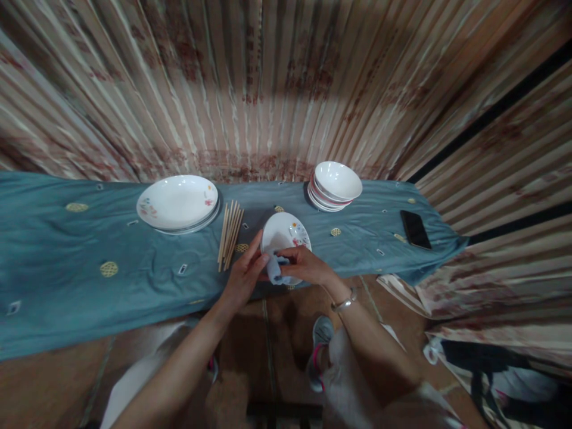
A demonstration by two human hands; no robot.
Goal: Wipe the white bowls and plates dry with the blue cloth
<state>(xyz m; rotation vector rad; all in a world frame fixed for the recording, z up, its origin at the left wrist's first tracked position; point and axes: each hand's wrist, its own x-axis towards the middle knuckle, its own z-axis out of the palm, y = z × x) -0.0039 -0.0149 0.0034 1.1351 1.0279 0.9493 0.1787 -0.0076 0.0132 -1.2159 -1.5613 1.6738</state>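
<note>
Left hand [243, 275] grips near-left rim of small plate [286, 238] at near table [67, 262] edge. Right hand [304, 266] pinches blue cloth [274, 269] against plate. Wiping appears underway; plate stack [177, 204] far left, bowls [336, 185] far right, chopsticks [229, 233] untouched.

Domestic dining setting. Evidence: long table under a blue embroidered cloth [89, 262], stacked plates [177, 204], stacked bowls [336, 186], a bundle of chopsticks [229, 233], and patterned striped curtains [268, 83] hanging behind.
</note>
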